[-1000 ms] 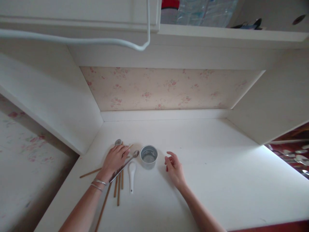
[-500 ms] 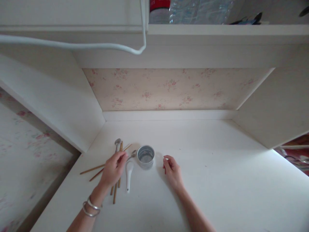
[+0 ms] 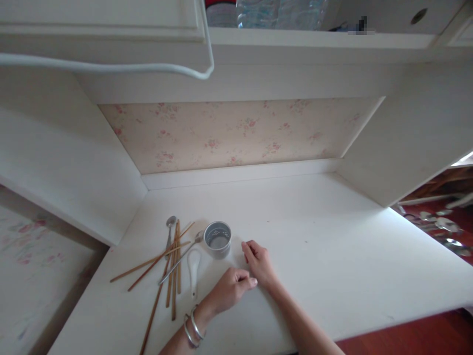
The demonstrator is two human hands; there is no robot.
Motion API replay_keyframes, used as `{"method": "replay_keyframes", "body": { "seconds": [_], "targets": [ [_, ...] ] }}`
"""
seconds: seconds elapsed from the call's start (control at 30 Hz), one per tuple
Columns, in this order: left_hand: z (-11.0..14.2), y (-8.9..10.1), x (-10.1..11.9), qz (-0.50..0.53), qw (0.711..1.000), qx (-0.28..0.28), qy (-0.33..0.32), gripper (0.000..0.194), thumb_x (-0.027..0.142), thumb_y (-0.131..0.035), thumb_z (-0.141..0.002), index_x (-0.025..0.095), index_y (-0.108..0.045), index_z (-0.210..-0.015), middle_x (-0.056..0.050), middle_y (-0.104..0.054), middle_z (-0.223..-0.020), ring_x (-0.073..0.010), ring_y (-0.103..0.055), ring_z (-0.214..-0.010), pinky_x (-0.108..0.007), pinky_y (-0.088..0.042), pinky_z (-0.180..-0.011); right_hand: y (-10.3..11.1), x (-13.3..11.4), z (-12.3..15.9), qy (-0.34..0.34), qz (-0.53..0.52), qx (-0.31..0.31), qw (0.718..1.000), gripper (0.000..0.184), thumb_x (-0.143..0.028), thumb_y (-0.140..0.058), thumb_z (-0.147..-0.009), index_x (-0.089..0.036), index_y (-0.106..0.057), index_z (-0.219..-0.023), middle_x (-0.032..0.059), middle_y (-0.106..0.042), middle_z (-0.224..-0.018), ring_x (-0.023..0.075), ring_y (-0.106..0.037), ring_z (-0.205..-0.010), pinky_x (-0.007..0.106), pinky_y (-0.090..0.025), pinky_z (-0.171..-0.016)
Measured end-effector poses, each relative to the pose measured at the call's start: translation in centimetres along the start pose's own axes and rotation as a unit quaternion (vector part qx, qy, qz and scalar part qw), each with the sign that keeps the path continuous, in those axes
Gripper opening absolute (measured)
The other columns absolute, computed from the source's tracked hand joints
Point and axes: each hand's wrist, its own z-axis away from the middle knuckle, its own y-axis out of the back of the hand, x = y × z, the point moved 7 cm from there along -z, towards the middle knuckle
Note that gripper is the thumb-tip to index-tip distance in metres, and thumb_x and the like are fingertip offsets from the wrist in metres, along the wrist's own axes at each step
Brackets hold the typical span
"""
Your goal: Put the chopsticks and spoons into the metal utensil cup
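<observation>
My left hand [image 3: 231, 290] is loosely curled just in front of the cup, with nothing showing in it; two silver bangles [image 3: 194, 326] circle the wrist. Right beside it, my right hand [image 3: 257, 262] rests on the table with fingers folded and no object visible. A grey metal cup [image 3: 218, 252] with small perforations stands upright, left of the right hand. To its left lie a white soup spoon [image 3: 194, 270], a metal spoon [image 3: 183, 260] with its bowl near the cup, another metal spoon [image 3: 170, 223], and several crossed wooden chopsticks [image 3: 174, 291].
The white tabletop [image 3: 332, 256] is bounded by a left side panel [image 3: 96, 167], a right panel [image 3: 399, 138] and a floral back wall [image 3: 236, 133]. A white cable [image 3: 111, 66] hangs in front of the upper shelf [image 3: 318, 40], which holds plastic-wrapped bottles [image 3: 281, 14]. Metal utensils [image 3: 447, 224] lie beyond the right edge.
My left hand has moved right, away from the chopsticks, to beside my right hand. The pile is now uncovered. The view has turned somewhat to the right.
</observation>
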Motion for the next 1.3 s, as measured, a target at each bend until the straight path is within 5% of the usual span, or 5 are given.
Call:
{"method": "replay_keyframes", "body": {
  "seconds": [1.13, 1.3],
  "targets": [
    [0.6, 0.2, -0.6, 0.032, 0.999, 0.021, 0.004, 0.047, 0.054, -0.05, -0.088, 0.021, -0.033, -0.06, 0.007, -0.028, -0.055, -0.009, -0.026, -0.054, -0.027, -0.019, -0.051, -0.8, -0.7, 0.0, 0.028, 0.093, -0.024, 0.995, 0.043, -0.05, -0.043, -0.096, -0.022, -0.062, -0.07, -0.0018, -0.059, -0.054, 0.0142, -0.054, -0.051, 0.023, -0.038, -0.053],
    [3.8, 3.6, 1.7, -0.019, 0.999, 0.024, 0.018, 0.042, 0.054, -0.045, -0.091, 0.019, -0.045, -0.067, 0.005, -0.043, -0.062, -0.0101, -0.038, -0.058, -0.024, -0.029, -0.055, -0.7, -0.8, 0.0, 0.03, 0.087, -0.031, 0.995, 0.043, -0.05, -0.041, -0.097, -0.021, -0.063, -0.072, -0.0012, -0.06, -0.058, 0.0147, -0.055, -0.054, 0.023, -0.039, -0.055]
  ]
}}
